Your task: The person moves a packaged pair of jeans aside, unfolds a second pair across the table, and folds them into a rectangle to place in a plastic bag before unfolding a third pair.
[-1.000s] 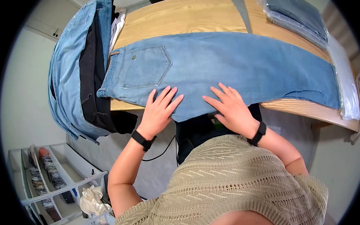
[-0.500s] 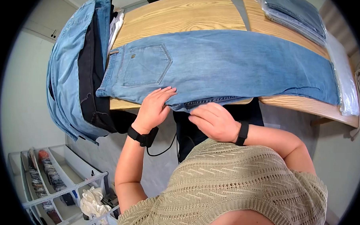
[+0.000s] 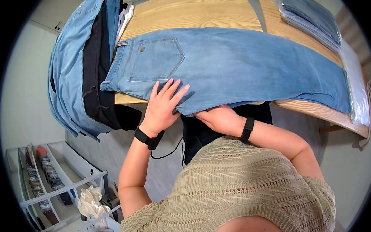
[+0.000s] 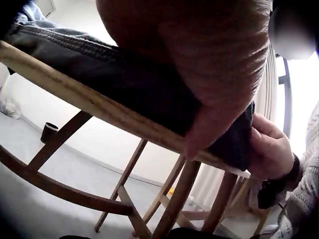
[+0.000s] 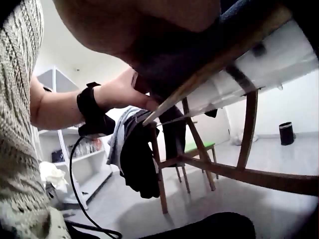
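A pair of light blue jeans (image 3: 241, 65), folded lengthwise, lies across the table with its back pocket up and the waistband to the left. My left hand (image 3: 162, 106) rests on the near part below the pocket, fingers spread and fairly straight. In the left wrist view its thumb (image 4: 199, 132) hangs at the table edge. Close to it, my right hand (image 3: 222, 119) holds the jeans' near edge, its fingertips hidden by the denim. The left wrist view shows the right hand (image 4: 271, 152) bent around the hanging cloth.
More jeans, blue (image 3: 71, 71) and black (image 3: 96, 74), drape over the table's left end. Bagged folded denim (image 3: 310, 15) sits at the far right, beside clear plastic bags (image 3: 358, 85). A gap divides the wooden tabletops (image 3: 198, 11). A shelf unit (image 3: 63, 192) stands lower left.
My right hand went from lying flat on the jeans to their near edge, turning the edge up, then lowering it. The left hand's fingers drew together, then spread again.
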`<state>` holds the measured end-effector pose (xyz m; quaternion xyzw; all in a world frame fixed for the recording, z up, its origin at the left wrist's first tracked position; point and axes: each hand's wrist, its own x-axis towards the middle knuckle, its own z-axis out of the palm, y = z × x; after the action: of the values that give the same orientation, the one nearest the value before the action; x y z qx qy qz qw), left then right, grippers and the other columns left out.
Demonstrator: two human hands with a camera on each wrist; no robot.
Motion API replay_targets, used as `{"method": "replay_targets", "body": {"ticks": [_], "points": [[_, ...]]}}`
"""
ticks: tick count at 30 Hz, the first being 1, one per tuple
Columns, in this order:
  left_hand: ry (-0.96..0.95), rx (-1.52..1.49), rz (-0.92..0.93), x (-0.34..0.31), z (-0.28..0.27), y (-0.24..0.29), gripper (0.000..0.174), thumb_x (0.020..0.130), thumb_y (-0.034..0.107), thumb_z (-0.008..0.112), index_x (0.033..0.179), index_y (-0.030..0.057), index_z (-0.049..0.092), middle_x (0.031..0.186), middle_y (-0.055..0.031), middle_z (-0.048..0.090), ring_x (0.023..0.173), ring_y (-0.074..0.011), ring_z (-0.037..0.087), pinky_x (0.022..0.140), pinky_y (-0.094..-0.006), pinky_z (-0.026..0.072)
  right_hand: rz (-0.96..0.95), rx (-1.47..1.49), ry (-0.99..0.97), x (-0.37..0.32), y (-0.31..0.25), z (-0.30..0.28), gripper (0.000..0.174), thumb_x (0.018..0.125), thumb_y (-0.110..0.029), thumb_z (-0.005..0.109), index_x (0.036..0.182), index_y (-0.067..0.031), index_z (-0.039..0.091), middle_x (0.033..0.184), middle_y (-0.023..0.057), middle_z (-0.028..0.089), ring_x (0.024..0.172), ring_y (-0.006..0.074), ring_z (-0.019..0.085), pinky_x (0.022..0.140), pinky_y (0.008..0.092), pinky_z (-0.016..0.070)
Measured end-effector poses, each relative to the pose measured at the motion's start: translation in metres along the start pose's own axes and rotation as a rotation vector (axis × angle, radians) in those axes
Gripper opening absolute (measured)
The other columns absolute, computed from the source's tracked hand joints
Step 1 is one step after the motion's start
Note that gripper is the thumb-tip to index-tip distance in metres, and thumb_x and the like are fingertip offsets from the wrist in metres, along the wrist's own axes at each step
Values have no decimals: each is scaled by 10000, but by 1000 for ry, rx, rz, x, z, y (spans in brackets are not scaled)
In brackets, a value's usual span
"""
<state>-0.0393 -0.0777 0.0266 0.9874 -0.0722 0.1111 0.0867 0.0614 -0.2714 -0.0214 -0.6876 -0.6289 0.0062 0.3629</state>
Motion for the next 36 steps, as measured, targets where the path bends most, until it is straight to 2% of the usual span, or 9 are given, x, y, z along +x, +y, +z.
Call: {"method": "replay_targets", "body": {"ticks": [4, 7, 8, 9, 15, 17, 25, 30, 36], "points": [[13, 185, 46, 1, 11, 5, 703, 612, 29, 687, 1273, 213, 531, 1320, -94, 497, 1231, -338, 452, 1022, -528, 305, -124, -340, -71, -4, -3, -6, 351, 838, -182, 595, 1171, -75, 564, 1152, 139, 586, 1067, 324, 556, 897, 421, 446], [143, 265, 74, -3, 34, -2, 643, 643, -11, 634, 1239, 221, 564, 1302, -91, 512, 1218, -338, 462, 1004, -508, 336, -151, -150, -144, -7, -10, -19, 327, 841, -121, 507, 1149, -29, 566, 1140, 134, 582, 1083, 288, 551, 906, 417, 447], [138, 244, 63, -6, 38, -4, 618, 665, -38, 588, 1231, 211, 573, 1306, -91, 513, 1217, -330, 466, 1002, -489, 345, -217, -40, -414, -6, -9, -29, 323, 809, -99, 514, 1114, -9, 572, 1157, 126, 580, 1085, 264, 556, 909, 403, 449], [138, 248, 61, -6, 36, -4, 618, 665, -38, 588, 1231, 211, 573, 1306, -91, 513, 1217, -330, 466, 1002, -489, 345, -447, 1, -121, -21, -3, -30, 322, 789, -88, 522, 1099, -23, 579, 1141, 112, 582, 1086, 247, 557, 887, 388, 452], [138, 173, 32, -4, 26, -8, 624, 639, -68, 551, 1222, 154, 575, 1293, -96, 532, 1223, -329, 464, 1007, -478, 343, 224, -454, 29, -36, 4, -72, 602, 625, -74, 699, 1199, -67, 516, 1190, 137, 538, 1162, 300, 484, 954, 448, 386], [103, -4, -48, -4, 22, -1, 623, 607, -83, 528, 1194, 118, 581, 1276, -96, 547, 1228, -335, 460, 1008, -482, 339, 271, -426, 79, -44, 11, -75, 596, 613, -71, 706, 1179, -40, 523, 1180, 143, 543, 1145, 318, 490, 953, 440, 392], [171, 336, -118, -21, -2, -47, 603, 620, -15, 608, 1203, 126, 546, 1226, -93, 532, 1187, -265, 480, 987, -450, 338, 355, -498, 219, -68, 31, -82, 546, 600, 15, 614, 1141, -30, 554, 1131, 129, 598, 1105, 317, 544, 935, 437, 410], [123, 342, -164, -40, -16, -98, 506, 659, -34, 592, 1144, 107, 567, 1189, -50, 583, 1156, -217, 512, 1001, -408, 351, 405, -574, 166, -82, 41, -104, 539, 588, 108, 548, 1099, -55, 602, 1198, 79, 596, 1163, 270, 525, 1007, 446, 348], [60, 144, -163, -51, -34, -108, 395, 683, -27, 599, 1066, 69, 574, 1062, -73, 624, 1054, -257, 563, 992, -416, 386, 392, -417, 23, -95, 42, -154, 489, 601, 139, 511, 1033, -60, 625, 1105, 78, 645, 1121, 249, 565, 982, 441, 391]]}}
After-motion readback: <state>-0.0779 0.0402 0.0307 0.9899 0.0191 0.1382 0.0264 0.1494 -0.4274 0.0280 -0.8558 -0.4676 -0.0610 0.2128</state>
